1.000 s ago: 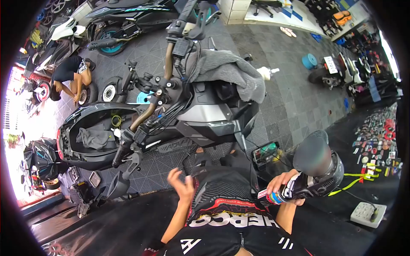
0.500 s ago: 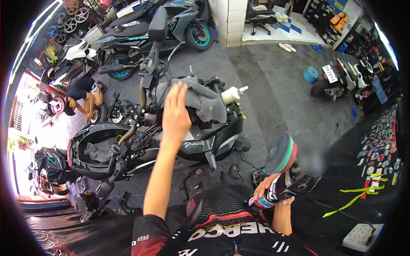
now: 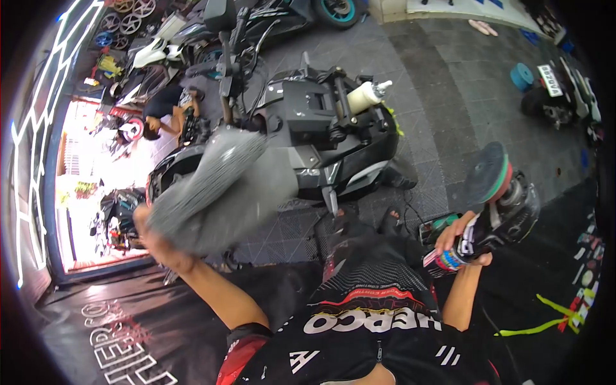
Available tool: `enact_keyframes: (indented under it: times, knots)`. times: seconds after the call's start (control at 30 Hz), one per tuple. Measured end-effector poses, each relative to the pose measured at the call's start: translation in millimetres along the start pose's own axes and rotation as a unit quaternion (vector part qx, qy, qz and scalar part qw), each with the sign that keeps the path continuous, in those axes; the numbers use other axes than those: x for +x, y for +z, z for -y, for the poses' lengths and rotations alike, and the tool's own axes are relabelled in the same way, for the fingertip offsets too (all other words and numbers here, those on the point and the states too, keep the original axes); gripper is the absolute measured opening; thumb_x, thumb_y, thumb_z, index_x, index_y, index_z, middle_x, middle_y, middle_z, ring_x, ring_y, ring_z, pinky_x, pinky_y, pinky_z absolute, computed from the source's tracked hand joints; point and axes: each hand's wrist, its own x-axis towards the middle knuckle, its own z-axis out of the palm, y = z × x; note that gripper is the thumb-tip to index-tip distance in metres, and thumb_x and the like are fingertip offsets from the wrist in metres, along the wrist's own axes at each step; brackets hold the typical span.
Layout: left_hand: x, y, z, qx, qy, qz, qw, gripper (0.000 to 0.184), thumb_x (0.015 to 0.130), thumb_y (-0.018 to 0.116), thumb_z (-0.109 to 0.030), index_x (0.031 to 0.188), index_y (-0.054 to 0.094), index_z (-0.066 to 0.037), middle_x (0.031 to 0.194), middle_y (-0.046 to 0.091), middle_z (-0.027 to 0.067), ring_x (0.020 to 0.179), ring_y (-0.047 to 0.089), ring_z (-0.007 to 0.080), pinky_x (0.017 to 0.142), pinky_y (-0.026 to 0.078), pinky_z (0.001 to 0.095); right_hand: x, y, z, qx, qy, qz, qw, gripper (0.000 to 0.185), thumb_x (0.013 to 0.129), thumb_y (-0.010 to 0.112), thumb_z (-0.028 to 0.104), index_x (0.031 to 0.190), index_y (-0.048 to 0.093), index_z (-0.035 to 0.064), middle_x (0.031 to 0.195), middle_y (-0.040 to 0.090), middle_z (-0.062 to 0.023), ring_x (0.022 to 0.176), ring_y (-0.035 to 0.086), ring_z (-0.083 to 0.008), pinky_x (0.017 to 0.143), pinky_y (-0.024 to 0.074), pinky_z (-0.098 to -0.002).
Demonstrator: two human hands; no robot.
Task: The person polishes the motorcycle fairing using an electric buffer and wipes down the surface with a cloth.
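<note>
My left hand [image 3: 163,247] is closed on the edge of a grey towel [image 3: 237,192], which is lifted and blurred by motion in front of the dark motorcycle [image 3: 308,106]. In my right hand [image 3: 459,237] is a black polisher [image 3: 497,228], gripped by its body. The polisher's round pad [image 3: 487,173], dark with green and red layers, faces up and to the left, away from the motorcycle. A whitish squeeze bottle [image 3: 366,97] with a nozzle lies tilted at the motorcycle's rear rack. The towel hides part of the motorcycle's middle and front.
Another person [image 3: 167,112] crouches beyond the motorcycle at the left. More motorcycles stand behind, one with a teal wheel [image 3: 337,9]. At the right are a parked motorcycle [image 3: 558,102] and a blue round container [image 3: 521,77]. A cord [image 3: 410,208] runs along the tiled floor.
My left hand has taken hold of the towel that lay on the motorcycle and swung it left and toward me. The view has shifted; my right hand still holds the polisher.
</note>
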Motion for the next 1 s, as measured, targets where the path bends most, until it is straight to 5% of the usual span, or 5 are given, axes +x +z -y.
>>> enact_keyframes:
  times: [0.13,0.17,0.3,0.53,1.0]
  knots:
    - [-65,-38,75,0.021,-0.067,-0.229,0.971,0.030,0.103,0.061,-0.026,0.096,0.065,0.003,0.096,0.062,0.0105,0.089,0.061,0.0204,0.079,0.051,0.0349,-5,-18,1,0.035,-0.026,-0.053,0.998,0.073,0.064,0.087,0.039,0.110,0.049,-0.0036,0.083,0.064,-0.0245,0.076,0.071,-0.0423,0.072,0.0604,-0.0501]
    - [-75,-7,79,0.288,0.007,-0.166,0.943,0.020,0.102,0.066,-0.017,0.096,0.065,0.002,0.094,0.063,0.0080,0.089,0.061,0.0198,0.079,0.051,0.0334,-6,-22,2,0.034,-0.026,-0.056,0.998,0.072,0.065,0.087,0.039,0.110,0.049,-0.0030,0.083,0.064,-0.0240,0.076,0.071,-0.0420,0.072,0.0605,-0.0497]
    - [-130,138,118,0.226,-0.168,-0.026,0.959,0.021,0.098,0.071,-0.019,0.100,0.068,0.001,0.095,0.066,0.0161,0.093,0.065,0.0329,0.085,0.050,0.0419,-3,-33,7,-0.005,-0.032,-0.060,0.998,0.070,0.074,0.083,0.048,0.109,0.045,0.0009,0.082,0.061,-0.0178,0.072,0.068,-0.0364,0.069,0.0593,-0.0451]
    - [-178,234,76,0.292,-0.023,0.218,0.931,0.023,0.091,0.065,-0.004,0.114,0.064,0.001,0.106,0.061,0.0174,0.102,0.058,0.0364,0.087,0.050,0.0437,-10,-46,11,0.003,-0.034,-0.085,0.996,0.070,0.071,0.083,0.045,0.110,0.044,0.0025,0.085,0.062,-0.0174,0.076,0.070,-0.0362,0.078,0.0614,-0.0467]
    - [-192,222,60,0.254,-0.018,0.238,0.937,0.044,0.085,0.065,0.000,0.129,0.062,0.005,0.120,0.057,0.0190,0.108,0.056,0.0371,0.092,0.048,0.0442,-7,-39,7,0.000,-0.023,-0.102,0.995,0.066,0.075,0.078,0.046,0.109,0.045,0.0005,0.083,0.061,-0.0183,0.073,0.069,-0.0336,0.073,0.0612,-0.0439]
